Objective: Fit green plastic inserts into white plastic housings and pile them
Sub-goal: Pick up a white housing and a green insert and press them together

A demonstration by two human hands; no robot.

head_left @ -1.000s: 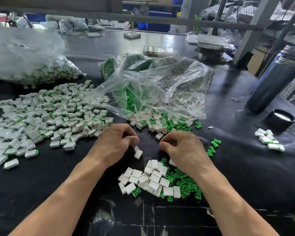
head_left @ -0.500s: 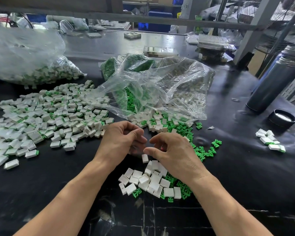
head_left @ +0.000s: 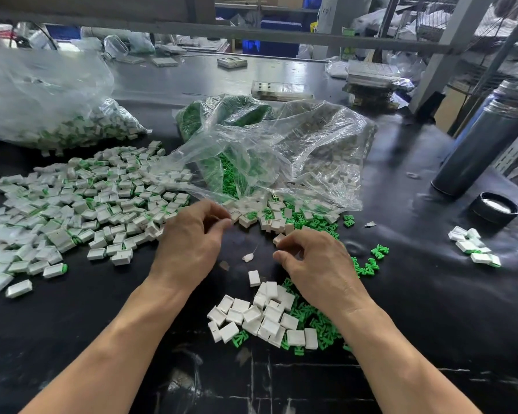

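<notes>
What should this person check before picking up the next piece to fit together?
1. Left hand free: cannot tell; its fingers are curled, and no part shows in them.
2. Right hand free: not ok; its fingertips seem to pinch a white housing.
3. Empty housings within reach: ok; a cluster lies just below the hands.
4. Green inserts within reach: ok; loose ones lie beside the right hand.
5. Finished pile has room: ok; it spreads left of the left hand.
6. Scrap between the hands: not ok; a small white bit lies in the work spot.
</notes>
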